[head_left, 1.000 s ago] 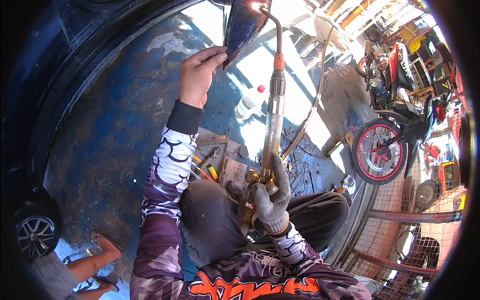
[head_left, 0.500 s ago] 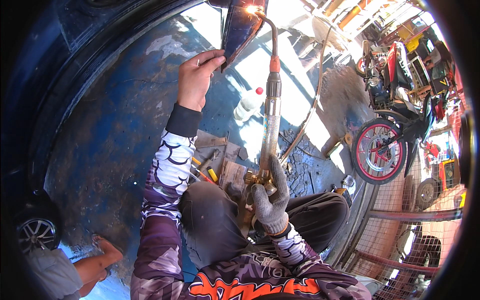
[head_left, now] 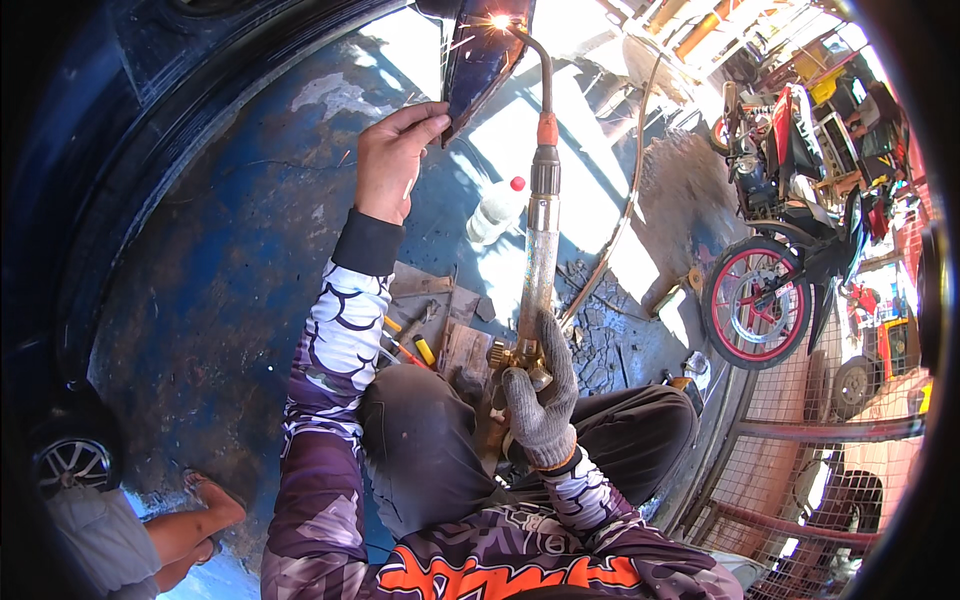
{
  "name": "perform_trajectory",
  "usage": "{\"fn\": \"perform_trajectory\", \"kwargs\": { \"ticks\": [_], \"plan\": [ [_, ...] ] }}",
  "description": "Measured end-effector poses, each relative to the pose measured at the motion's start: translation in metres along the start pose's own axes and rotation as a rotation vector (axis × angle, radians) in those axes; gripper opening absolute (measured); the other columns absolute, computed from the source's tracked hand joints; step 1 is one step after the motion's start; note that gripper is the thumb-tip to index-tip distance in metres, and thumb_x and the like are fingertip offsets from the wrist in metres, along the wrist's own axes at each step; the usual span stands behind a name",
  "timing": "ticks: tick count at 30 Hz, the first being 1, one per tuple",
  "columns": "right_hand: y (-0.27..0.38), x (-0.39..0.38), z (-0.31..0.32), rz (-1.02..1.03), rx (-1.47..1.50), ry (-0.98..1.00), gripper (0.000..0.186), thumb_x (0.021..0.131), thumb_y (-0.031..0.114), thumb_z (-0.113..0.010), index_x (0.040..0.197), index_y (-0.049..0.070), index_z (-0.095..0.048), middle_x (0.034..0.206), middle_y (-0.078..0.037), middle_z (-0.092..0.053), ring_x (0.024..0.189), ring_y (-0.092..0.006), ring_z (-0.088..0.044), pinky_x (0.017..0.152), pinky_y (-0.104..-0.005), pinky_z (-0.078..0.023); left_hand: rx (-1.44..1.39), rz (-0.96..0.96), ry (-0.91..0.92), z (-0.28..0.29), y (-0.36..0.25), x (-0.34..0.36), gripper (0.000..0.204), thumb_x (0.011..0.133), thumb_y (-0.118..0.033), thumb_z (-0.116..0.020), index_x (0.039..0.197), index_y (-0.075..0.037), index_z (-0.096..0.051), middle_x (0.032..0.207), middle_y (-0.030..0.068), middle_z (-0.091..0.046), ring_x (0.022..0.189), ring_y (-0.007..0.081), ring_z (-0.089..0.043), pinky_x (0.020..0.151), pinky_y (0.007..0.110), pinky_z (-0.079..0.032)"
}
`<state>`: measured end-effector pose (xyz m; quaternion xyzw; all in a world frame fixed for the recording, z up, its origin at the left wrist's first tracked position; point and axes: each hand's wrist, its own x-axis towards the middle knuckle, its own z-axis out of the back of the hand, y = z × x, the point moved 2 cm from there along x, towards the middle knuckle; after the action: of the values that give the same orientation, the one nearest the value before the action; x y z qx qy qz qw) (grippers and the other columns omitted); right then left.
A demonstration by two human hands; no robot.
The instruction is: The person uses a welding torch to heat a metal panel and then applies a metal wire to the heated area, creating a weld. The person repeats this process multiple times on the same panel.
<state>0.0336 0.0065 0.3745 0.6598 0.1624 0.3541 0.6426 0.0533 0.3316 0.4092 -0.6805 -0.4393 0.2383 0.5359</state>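
Observation:
Bare and raised at the top centre, my left hand (head_left: 392,160) pinches the lower corner of a dark blue metal panel (head_left: 482,75) between thumb and fingers. My right hand (head_left: 545,415), in a grey knitted glove, is closed around the valve end of a gas torch (head_left: 541,265). The torch points away from me, its bent copper-coloured tip touching or nearly touching the panel's upper right. Bright orange sparks (head_left: 500,22) fly at that spot, and their glare hides the exact contact.
A clear bottle with a red cap (head_left: 497,210) stands beyond the torch. Hand tools (head_left: 415,345) and wood lie before my knees. A hose (head_left: 632,205) curves at right, near a motorcycle (head_left: 765,300) and mesh fence (head_left: 800,440). Another person's leg (head_left: 190,520) shows lower left, beside a car wheel (head_left: 75,468).
The sparks have spread farther, with streaks reaching down and left. The torch tip and glow have shifted very slightly left; both hands keep their grip almost in place.

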Motion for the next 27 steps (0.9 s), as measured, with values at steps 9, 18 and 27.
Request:
{"fn": "perform_trajectory", "kwargs": {
  "ticks": [9,18,27],
  "plan": [
    [0.0,0.003,0.001,0.072,-0.053,0.045,0.07,0.094,0.006,-0.065,0.156,-0.005,-0.035,0.145,-0.023,-0.055,0.111,-0.022,-0.067,0.092,-0.0339,-0.056,0.008,0.007,0.004,0.0,0.0,-0.001,0.021,0.09,-0.008,-0.077,0.11,-0.005,-0.08,0.09,-0.0012,-0.075,0.074,0.0044,-0.056,0.064,0.021,-0.041],
    [0.005,0.001,-0.002,-0.055,0.029,-0.054,0.068,0.087,0.004,-0.069,0.149,-0.01,-0.045,0.13,-0.026,-0.068,0.111,-0.0261,-0.071,0.095,-0.0369,-0.055,0.004,0.011,0.012,0.0,0.0,0.0,0.02,0.091,-0.007,-0.076,0.11,-0.003,-0.08,0.09,-0.0005,-0.075,0.075,0.0048,-0.057,0.065,0.021,-0.042],
    [0.01,0.003,-0.003,-0.049,0.019,-0.042,0.068,0.089,0.006,-0.07,0.15,-0.01,-0.044,0.129,-0.027,-0.068,0.108,-0.0254,-0.071,0.093,-0.0367,-0.056,-0.055,0.015,0.036,-0.001,-0.002,-0.002,0.02,0.092,-0.004,-0.075,0.112,0.0,-0.077,0.092,0.0032,-0.075,0.082,0.0084,-0.065,0.074,0.022,-0.05]
  ]
}}
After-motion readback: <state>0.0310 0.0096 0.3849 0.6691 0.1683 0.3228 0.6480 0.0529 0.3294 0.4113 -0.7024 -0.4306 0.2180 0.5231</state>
